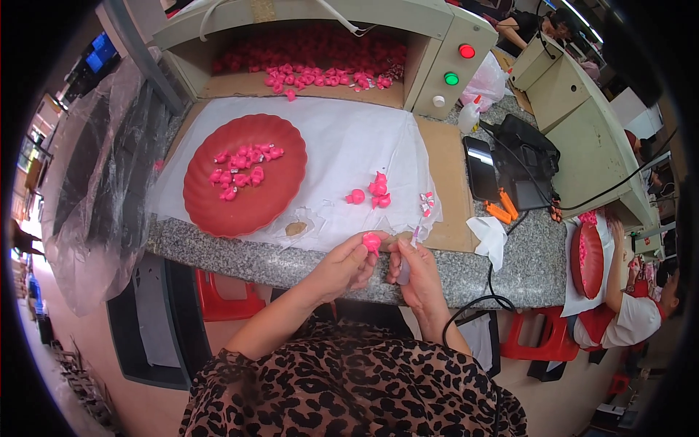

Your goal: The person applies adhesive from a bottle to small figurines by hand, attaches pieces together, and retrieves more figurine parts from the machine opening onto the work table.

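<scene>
My left hand pinches a small round pink plastic piece between thumb and fingertips at the front edge of the bench. Close beside it, my right hand is closed around a small translucent squeeze bottle with a thin purplish tip pointing up. The tip stands apart from the pink piece. Beyond my hands, several like pink pieces lie on white paper. A little pile of pink-and-white bits is to their right. More pink pieces rest in a red scalloped plate on the left.
A cream machine housing with an opening full of pink pieces stands behind. On the right are a phone, a black bag, orange clips, a white bottle and tissue. Another person works at far right.
</scene>
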Demonstrator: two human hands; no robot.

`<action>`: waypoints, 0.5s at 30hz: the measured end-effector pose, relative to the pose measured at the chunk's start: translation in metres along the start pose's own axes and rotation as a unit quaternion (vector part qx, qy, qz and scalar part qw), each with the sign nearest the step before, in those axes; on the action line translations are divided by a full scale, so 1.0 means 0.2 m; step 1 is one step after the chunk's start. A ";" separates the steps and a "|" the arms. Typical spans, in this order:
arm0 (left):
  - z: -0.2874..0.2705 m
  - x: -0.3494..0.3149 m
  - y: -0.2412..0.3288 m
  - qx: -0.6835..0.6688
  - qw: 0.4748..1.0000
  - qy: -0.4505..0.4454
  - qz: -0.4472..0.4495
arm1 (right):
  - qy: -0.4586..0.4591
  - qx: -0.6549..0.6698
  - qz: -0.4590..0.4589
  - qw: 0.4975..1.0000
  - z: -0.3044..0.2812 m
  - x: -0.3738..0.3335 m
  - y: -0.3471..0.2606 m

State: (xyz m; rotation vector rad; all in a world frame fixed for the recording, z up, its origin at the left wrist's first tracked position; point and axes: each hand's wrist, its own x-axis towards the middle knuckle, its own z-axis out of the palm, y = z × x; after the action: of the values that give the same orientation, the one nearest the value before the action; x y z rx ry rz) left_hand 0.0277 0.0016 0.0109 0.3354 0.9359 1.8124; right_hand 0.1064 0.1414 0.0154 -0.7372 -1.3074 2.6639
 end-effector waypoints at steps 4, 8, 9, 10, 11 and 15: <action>-0.03 -0.04 0.05 -0.026 0.998 0.042 0.030 | 0.003 0.025 0.005 1.000 -0.01 0.00 0.00; -0.11 -0.07 0.17 -0.103 0.974 0.128 0.158 | 0.003 0.024 0.008 1.000 -0.03 0.00 0.00; -0.12 -0.07 0.21 -0.103 0.974 0.127 0.157 | 0.004 0.024 0.008 1.000 -0.03 0.00 0.00; -0.14 -0.06 0.25 -0.120 0.958 0.163 0.206 | 0.003 0.023 0.012 1.000 -0.03 0.00 -0.01; -0.15 -0.06 0.27 -0.135 0.936 0.199 0.256 | 0.000 0.022 0.017 1.000 -0.03 0.00 -0.01; -0.11 0.02 0.20 0.168 0.958 0.175 0.155 | -0.018 0.075 0.034 0.996 -0.02 0.00 -0.01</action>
State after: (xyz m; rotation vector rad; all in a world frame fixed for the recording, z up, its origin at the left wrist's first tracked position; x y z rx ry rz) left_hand -0.0138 -0.0111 0.0241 0.3972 1.5183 2.0349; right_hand 0.1077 0.1455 0.0142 -0.7309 -1.0942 2.8020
